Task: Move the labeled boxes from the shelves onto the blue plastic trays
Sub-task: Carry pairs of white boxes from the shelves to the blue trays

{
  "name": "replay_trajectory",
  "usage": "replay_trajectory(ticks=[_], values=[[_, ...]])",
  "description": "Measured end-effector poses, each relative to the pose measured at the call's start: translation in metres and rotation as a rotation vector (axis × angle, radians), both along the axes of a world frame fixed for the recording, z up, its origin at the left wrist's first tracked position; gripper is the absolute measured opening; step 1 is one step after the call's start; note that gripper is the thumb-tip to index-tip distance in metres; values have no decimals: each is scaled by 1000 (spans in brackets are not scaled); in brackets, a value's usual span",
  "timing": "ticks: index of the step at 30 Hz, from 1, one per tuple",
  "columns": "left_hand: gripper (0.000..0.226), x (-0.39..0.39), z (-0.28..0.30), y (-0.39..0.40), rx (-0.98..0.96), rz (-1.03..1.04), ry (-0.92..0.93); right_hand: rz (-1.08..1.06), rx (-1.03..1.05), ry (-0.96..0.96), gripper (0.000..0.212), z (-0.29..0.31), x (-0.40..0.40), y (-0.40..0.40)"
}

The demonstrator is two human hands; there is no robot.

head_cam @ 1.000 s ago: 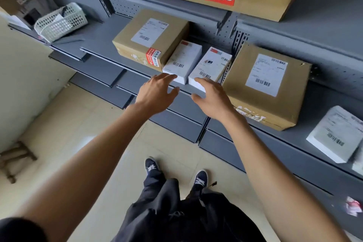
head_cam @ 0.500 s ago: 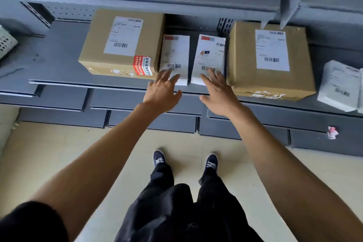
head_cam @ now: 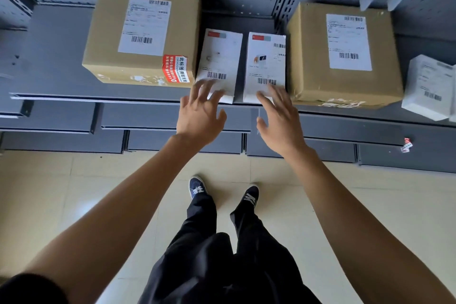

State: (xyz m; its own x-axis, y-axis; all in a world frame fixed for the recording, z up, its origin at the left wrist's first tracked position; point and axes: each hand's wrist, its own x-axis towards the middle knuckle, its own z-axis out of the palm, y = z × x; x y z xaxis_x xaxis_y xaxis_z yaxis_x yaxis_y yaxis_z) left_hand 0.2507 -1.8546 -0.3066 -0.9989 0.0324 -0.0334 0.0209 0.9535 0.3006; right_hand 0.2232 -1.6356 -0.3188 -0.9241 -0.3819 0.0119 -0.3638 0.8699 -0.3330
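Your left hand (head_cam: 201, 118) and right hand (head_cam: 281, 119) are both spread, grasping nothing, fingertips over the near ends of two small white boxes (head_cam: 219, 63) lying side by side on the shelf (head_cam: 56, 61), wedged between two brown cartons (head_cam: 145, 32). No blue trays are in view. The white boxes look light, stiff and smooth-faced, so likely slippery. Take each by its long sides near the front edge. Clearance against the cartons appears tight; draw them forward first.
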Motion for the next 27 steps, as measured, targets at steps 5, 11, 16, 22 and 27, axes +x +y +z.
replay_trajectory(ticks=[5,11,16,22,27], values=[[45,-8,-1,4,37,60,40,-193,-89,11,66,3,-3,-15],[77,-30,-8,12,-48,79,-93,-196,39,-75,96,-5,-26,-34],[79,-32,-18,8,-56,90,-71,-185,125,-54,100,-9,-41,-34],[75,-30,-23,9,-20,92,-21,-199,125,64,89,-18,-38,-30],[73,-24,-25,6,-8,81,16,-191,98,107,82,-26,-24,-26]])
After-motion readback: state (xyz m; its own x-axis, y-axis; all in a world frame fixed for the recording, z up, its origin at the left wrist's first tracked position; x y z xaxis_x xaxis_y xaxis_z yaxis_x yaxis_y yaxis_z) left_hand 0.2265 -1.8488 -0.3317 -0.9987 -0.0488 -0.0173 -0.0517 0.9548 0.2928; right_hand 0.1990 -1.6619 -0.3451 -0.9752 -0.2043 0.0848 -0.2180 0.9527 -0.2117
